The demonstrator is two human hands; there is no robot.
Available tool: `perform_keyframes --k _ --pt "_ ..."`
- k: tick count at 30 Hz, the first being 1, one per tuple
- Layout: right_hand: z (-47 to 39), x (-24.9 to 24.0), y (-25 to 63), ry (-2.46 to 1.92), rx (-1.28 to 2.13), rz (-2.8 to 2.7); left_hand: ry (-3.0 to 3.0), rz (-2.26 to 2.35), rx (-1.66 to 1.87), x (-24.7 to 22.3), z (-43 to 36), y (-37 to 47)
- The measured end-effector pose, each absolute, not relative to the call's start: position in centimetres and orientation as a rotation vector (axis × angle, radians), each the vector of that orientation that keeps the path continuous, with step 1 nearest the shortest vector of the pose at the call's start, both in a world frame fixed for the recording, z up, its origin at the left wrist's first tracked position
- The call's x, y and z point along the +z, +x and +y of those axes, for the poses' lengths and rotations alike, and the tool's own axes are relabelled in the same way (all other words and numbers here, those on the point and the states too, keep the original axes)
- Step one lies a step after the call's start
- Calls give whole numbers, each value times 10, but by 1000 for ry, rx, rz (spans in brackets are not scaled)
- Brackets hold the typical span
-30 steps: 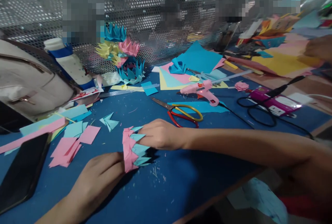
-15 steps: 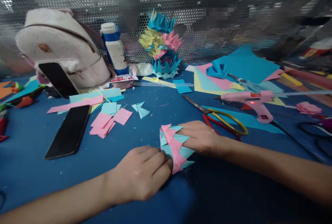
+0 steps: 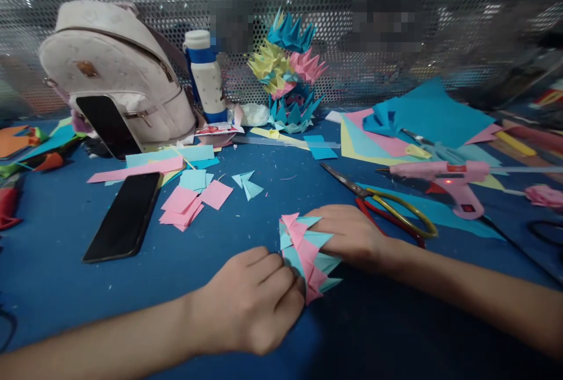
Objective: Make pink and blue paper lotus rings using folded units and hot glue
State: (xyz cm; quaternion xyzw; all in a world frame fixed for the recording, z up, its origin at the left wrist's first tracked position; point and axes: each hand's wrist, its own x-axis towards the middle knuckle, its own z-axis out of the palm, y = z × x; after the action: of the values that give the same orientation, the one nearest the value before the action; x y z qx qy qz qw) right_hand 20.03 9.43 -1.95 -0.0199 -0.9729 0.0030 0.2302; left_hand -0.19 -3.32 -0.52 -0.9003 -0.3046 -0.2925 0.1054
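Note:
A ring of folded pink and light-blue paper, with pointed blue tips facing right, is held between my two hands just above the blue table. My left hand is closed on its lower left edge, the fingertips hidden behind the paper. From the right, my right hand reaches into the ring's far side, its fingers partly covered by the points. Scissors with yellow and red handles lie just beyond my right hand. Pink paper squares and a small folded blue piece are farther left.
A pink glue gun with a lit red light lies at right, its cord trailing forward. Paper sheets are behind it. At the back stand stacked paper crowns, a bottle and a backpack. Two phones are at left; one lies flat.
The whole view has shifted, so table things appear slightly to the right. Both hands keep hold of the paper ring with almost the same pose.

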Motion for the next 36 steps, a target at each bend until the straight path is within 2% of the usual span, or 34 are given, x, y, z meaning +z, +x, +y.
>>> perform_keyframes --k 5,10,14,18,23,30,36 --pt "94 -12 197 32 297 -2549 -2630 -925 -831 -4 -35 -2" --pt "97 -12 197 46 303 -2514 -2773 -1004 -955 -4 -30 -10" --pt "96 -13 198 -16 261 -2463 -2800 -1431 -1286 -4 -23 -18" --pt "93 -10 197 -215 523 -2462 -2681 -1932 -1544 -3 -14 -23" --pt "93 0 195 -442 745 -2360 -2587 -2332 -2021 -3 -2 -28" --pt "94 18 197 -645 1169 -2230 -2230 -2583 -2753 -2 11 -27" --pt "96 14 194 -654 1554 -2036 -1911 -2851 -2899 7 15 -23"
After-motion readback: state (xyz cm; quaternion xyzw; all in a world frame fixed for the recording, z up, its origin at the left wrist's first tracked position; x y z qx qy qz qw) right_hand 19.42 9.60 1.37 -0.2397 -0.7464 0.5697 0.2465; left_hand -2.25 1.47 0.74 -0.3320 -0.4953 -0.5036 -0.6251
